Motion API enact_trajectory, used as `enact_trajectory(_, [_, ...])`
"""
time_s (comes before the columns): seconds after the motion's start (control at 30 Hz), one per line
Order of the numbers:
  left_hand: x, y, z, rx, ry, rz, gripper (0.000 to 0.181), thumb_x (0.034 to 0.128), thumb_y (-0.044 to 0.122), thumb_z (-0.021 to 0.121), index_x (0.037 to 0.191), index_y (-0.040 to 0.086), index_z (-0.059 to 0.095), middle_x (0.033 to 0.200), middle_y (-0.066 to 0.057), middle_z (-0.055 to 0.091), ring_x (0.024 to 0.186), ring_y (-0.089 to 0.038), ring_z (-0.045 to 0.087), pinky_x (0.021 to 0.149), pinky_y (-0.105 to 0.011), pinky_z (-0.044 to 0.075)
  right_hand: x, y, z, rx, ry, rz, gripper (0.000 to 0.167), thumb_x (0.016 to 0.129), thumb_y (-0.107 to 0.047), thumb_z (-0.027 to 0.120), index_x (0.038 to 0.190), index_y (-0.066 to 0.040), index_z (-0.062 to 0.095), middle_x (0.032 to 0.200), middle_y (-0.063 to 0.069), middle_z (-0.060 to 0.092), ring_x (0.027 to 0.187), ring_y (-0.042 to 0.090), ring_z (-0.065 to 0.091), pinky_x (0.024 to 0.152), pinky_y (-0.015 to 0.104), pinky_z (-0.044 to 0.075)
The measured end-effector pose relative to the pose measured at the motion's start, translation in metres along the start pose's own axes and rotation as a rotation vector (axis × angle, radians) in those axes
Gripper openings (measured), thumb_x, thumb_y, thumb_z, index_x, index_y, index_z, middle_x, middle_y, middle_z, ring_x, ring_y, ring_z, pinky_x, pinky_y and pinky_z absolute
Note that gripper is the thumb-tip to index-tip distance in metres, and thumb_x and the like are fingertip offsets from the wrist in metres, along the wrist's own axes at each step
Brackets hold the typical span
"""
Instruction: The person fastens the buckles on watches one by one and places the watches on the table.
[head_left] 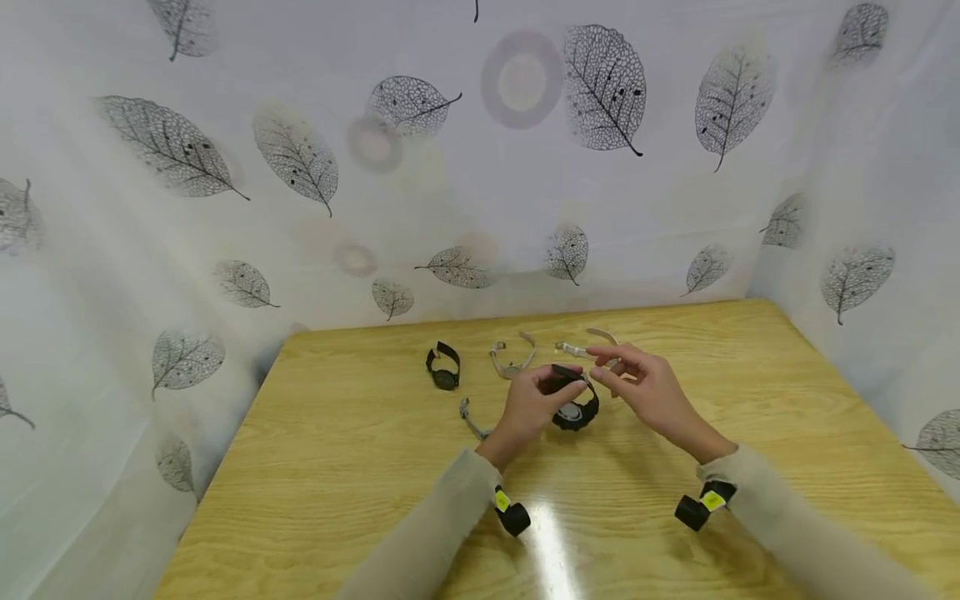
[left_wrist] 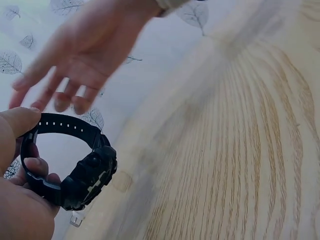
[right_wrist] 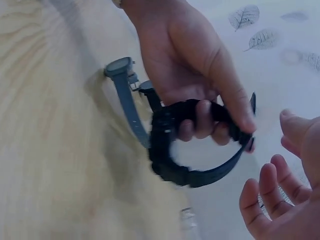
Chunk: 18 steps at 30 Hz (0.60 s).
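A chunky black wristwatch (head_left: 576, 415) is held above the table by my left hand (head_left: 527, 408), whose thumb and fingers pinch its strap. The strap forms a loop, with its row of holes visible in the left wrist view, where the watch (left_wrist: 90, 175) hangs case downward. My right hand (head_left: 651, 390) is just to the right of the watch, its fingers extended and apart from the strap. In the right wrist view that hand (right_wrist: 292, 200) shows loosely spread fingers, holding nothing.
On the wooden table (head_left: 330, 483) lie a smaller black watch (head_left: 445, 379), a pale-strapped watch (head_left: 512, 369), another light watch (head_left: 573, 349) behind my right hand, and a grey watch (right_wrist: 120, 67) partly hidden by my left hand. A leaf-patterned curtain (head_left: 465, 200) stands behind the table.
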<state>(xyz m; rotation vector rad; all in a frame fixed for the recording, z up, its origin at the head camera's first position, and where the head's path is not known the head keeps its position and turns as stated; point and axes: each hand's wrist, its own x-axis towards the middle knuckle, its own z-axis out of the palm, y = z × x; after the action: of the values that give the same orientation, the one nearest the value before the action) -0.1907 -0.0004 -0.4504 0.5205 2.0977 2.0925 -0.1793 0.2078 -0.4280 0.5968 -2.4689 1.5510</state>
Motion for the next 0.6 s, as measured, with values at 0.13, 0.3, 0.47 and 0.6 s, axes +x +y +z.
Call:
enact_trajectory(0.13, [0.001, 0.001, 0.002, 0.065, -0.026, 0.069, 0.023, 0.0966, 0.02, 0.075, 0.116, 0.008, 0.076, 0.109, -0.003, 0.076, 0.095, -0.014, 0.072, 0.082, -0.033, 0.061, 0.013, -0.014, -0.004, -0.108, -0.071, -0.059, 0.033, 0.1, -0.019, 0.071, 0.133, -0.021, 0.07, 0.105, 0.006, 0.063, 0.081, 0.017, 0.06, 0.064, 0.03, 0.051])
enact_trajectory(0.3, [0.003, -0.002, 0.002, 0.154, -0.021, 0.144, 0.018, 0.097, 0.018, 0.075, 0.11, 0.005, 0.078, 0.103, -0.008, 0.077, 0.087, -0.013, 0.069, 0.074, -0.023, 0.058, 0.024, -0.02, 0.0, -0.149, -0.156, -0.088, 0.033, 0.097, -0.018, 0.074, 0.13, -0.016, 0.071, 0.113, 0.01, 0.062, 0.081, 0.017, 0.058, 0.065, 0.031, 0.052])
enact_trajectory(0.47, [0.003, -0.002, 0.003, 0.186, -0.003, 0.148, 0.016, 0.0978, 0.012, 0.073, 0.106, 0.0, 0.077, 0.099, -0.014, 0.077, 0.076, -0.02, 0.064, 0.064, -0.017, 0.05, 0.027, -0.018, 0.005, -0.134, -0.187, -0.074, 0.029, 0.096, -0.02, 0.076, 0.125, -0.015, 0.074, 0.106, 0.005, 0.06, 0.077, 0.018, 0.055, 0.063, 0.031, 0.051])
enact_trajectory(0.6, [0.003, -0.003, 0.003, 0.178, -0.005, 0.148, 0.018, 0.0982, 0.007, 0.071, 0.113, -0.002, 0.075, 0.109, -0.016, 0.076, 0.076, -0.022, 0.064, 0.064, -0.016, 0.048, 0.027, -0.019, 0.009, -0.13, -0.188, -0.069, 0.027, 0.096, -0.021, 0.076, 0.121, -0.014, 0.075, 0.103, 0.004, 0.059, 0.075, 0.018, 0.053, 0.062, 0.031, 0.049])
